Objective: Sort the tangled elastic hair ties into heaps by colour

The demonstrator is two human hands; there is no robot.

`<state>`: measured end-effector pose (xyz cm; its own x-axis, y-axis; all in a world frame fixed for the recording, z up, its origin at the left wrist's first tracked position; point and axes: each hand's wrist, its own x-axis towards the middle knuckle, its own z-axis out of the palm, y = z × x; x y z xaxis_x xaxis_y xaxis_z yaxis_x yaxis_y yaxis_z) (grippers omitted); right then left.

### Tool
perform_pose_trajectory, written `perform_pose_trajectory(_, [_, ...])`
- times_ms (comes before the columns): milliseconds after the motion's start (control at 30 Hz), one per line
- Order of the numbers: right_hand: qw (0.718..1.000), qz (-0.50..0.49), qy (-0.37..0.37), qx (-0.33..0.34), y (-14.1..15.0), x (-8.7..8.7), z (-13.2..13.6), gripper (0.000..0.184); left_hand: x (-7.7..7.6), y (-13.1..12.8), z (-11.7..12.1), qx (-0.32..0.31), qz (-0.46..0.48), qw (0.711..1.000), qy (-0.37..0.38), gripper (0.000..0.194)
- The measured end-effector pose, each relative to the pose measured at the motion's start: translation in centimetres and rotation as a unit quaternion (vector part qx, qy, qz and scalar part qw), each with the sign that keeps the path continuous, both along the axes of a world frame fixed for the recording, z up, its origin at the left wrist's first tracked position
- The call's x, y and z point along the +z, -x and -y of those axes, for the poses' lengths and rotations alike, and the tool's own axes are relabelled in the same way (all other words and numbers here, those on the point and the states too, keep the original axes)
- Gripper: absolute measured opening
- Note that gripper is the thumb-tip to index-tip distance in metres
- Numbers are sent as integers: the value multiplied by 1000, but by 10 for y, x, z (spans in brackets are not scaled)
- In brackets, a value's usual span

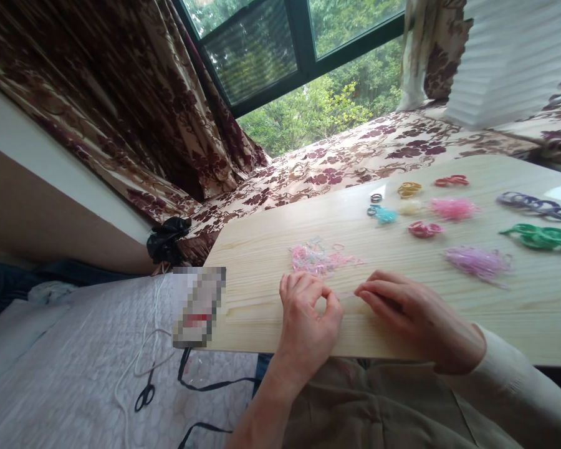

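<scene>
Near the front edge of the pale wooden table (247, 280), my left hand (308, 315) pinches with thumb and forefinger. My right hand (404, 312) faces it, its fingertips also pressed together. A thin, pale pink elastic band (346, 294) stretches across the short gap, one end in each pinch; its ends are hidden by my fingers. Just beyond my left hand lies a loose heap of small pink and pale blue elastic bands (318, 257). To the right of that, a pile of lilac bands (477, 260) and a pile of pink bands (454, 209) rest on the tabletop.
Green hair ties (542, 237), purple hair ties (535, 204), red ties (451, 181), mustard ties (409, 189), rose ties (425, 229) and turquoise bands (384, 214) lie farther back. A blurred-out box (200, 308) sits at the left edge. Scissors (144, 396) lie on the bed.
</scene>
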<state>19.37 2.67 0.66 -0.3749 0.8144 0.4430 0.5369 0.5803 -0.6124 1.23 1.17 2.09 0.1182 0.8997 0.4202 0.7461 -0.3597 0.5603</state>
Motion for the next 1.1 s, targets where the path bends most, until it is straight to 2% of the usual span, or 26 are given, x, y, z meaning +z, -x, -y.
perform_pose_trajectory(233, [999,-26,-17,-16,1,-7,2,21,3,0,4,-12,23,1000,7,20])
perform_pose_trajectory(400, [1000,-23,-9,-3,0,0,3,16,4,-4,7,-11,36,999,7,22])
perform_pose_trajectory(567, [999,-34,-28,-4,1,4,4,17,4,-5,7,-17,40,999,6,22])
perform_pose_trajectory(800, [999,-29,-46,1,2,-4,3,21,4,-5,7,-24,47,999,11,20])
perform_pose_trajectory(933, [999,-37,-39,0,1,-7,2,21,4,-5,7,-24,46,999,12,20])
perform_pose_trajectory(1100, [999,-40,-8,4,0,-1,2,23,4,-2,6,-14,42,999,2,21])
